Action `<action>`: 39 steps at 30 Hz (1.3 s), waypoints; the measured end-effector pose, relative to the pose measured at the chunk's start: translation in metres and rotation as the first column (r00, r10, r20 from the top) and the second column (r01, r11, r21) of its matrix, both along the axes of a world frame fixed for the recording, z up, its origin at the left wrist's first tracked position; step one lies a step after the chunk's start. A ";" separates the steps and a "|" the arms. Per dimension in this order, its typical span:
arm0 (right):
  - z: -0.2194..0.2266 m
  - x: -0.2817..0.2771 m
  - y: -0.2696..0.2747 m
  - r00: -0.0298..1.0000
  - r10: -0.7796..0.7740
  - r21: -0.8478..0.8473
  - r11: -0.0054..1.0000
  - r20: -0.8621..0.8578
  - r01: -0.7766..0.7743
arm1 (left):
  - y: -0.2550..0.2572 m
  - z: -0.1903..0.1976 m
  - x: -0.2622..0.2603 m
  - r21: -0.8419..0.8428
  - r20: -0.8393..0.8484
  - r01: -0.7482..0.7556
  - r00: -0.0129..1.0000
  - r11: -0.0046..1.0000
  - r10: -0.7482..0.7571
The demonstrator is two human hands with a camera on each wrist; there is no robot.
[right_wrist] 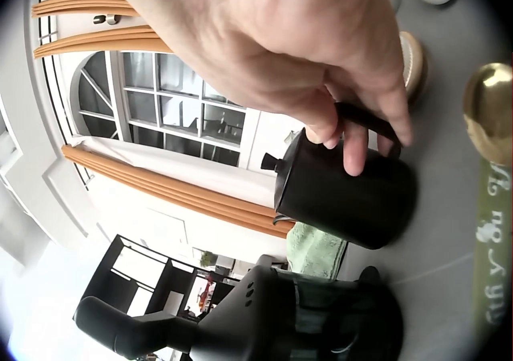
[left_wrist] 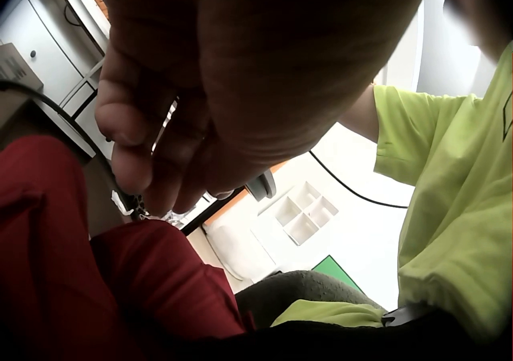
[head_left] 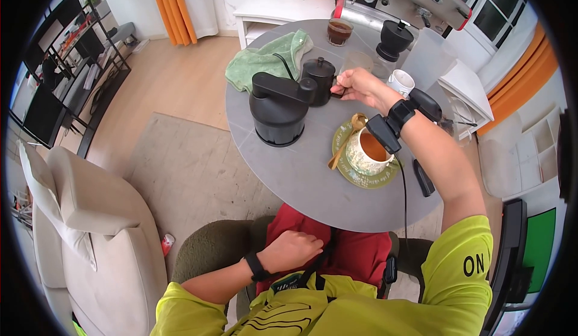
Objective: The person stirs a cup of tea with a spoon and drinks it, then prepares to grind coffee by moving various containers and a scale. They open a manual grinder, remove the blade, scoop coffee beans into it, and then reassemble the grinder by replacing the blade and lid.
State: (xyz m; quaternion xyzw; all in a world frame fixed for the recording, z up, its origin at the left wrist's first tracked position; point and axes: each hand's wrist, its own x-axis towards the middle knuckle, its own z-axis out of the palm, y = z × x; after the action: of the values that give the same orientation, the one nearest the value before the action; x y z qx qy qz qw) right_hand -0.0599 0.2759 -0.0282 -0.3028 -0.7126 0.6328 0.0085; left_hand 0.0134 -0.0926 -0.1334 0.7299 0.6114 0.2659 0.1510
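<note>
My right hand [head_left: 363, 88] grips the handle of a small black lidded pot [head_left: 320, 78] standing on the round grey table [head_left: 259, 159]. In the right wrist view, the fingers of that hand [right_wrist: 304, 64] curl through the handle of the pot [right_wrist: 345, 188]. Left of the pot is a larger black kettle-like appliance [head_left: 278, 110]. Nearer me, a patterned cup [head_left: 363, 159] of orange-brown liquid sits on a green saucer [head_left: 365, 181] with a gold spoon [head_left: 359, 121]. My left hand [head_left: 291, 252] rests by my lap, its fingers loosely curled around nothing [left_wrist: 184, 96].
A green cloth [head_left: 265, 62] lies behind the appliance. Toward the back are a glass of brown liquid [head_left: 339, 32], a black-topped grinder [head_left: 395, 38] and a white cup [head_left: 401, 80]. A black object [head_left: 423, 178] lies near the right edge. A cable [head_left: 404, 203] hangs from my right wrist.
</note>
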 end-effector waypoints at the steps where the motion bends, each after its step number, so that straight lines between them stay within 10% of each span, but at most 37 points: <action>1: -0.001 0.000 -0.001 1.000 -0.005 -0.002 1.000 -0.006 0.005 | -0.001 0.000 0.000 -0.001 0.001 0.000 1.000 1.000 0.000; 11: 0.011 0.004 -0.004 0.999 0.004 0.182 0.983 0.053 -0.014 | -0.002 0.014 -0.001 -0.034 0.013 0.016 1.000 0.999 -0.016; 13: 0.046 0.012 -0.015 0.996 0.006 0.406 0.913 0.092 -0.043 | -0.002 0.058 -0.009 -0.117 0.161 0.140 0.980 0.983 -0.121; 16: 0.065 0.011 0.027 1.000 0.002 0.788 0.616 0.016 -0.014 | -0.015 0.151 -0.044 0.119 0.262 -0.090 0.963 0.989 0.057; 18: 0.075 0.016 0.044 0.999 0.034 0.961 0.273 0.027 -0.035 | -0.048 0.179 -0.058 0.385 0.293 -0.345 0.925 0.856 0.241; 21: 0.069 0.019 0.065 0.995 0.079 0.963 0.258 0.065 -0.084 | -0.111 0.163 -0.053 0.825 0.394 -0.462 0.883 0.327 0.254; 22: 0.064 0.018 0.067 0.989 0.072 0.951 0.273 0.127 -0.142 | -0.098 0.197 -0.056 0.870 0.077 -0.126 0.990 0.477 0.121; 26: 0.053 0.012 0.057 0.962 0.056 0.918 0.291 0.267 -0.271 | -0.109 0.196 -0.051 0.899 0.111 -0.254 0.920 0.357 0.375; 29: 0.046 0.008 0.057 0.944 0.089 0.883 0.335 0.319 -0.330 | -0.113 0.211 -0.075 0.826 -0.027 -0.001 0.999 0.564 0.041; 32: 0.040 0.004 0.058 0.926 0.106 0.869 0.319 0.363 -0.378 | -0.094 0.221 -0.074 0.803 0.174 -0.003 0.958 0.595 -0.230; 36: 0.031 -0.002 0.061 0.920 0.128 0.869 0.304 0.369 -0.391 | -0.114 0.211 -0.054 0.768 0.413 -0.372 0.910 0.521 0.040; 39: 0.024 -0.007 0.061 0.937 0.100 0.897 0.271 0.334 -0.349 | -0.112 0.211 -0.054 0.728 0.439 -0.320 0.897 0.606 -0.054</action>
State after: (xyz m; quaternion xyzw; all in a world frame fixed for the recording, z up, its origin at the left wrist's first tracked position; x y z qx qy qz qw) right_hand -0.0664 0.3367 -0.0041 -0.2001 -0.9783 0.0512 0.0189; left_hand -0.0408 -0.2043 0.0771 0.5976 0.4392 0.6664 -0.0775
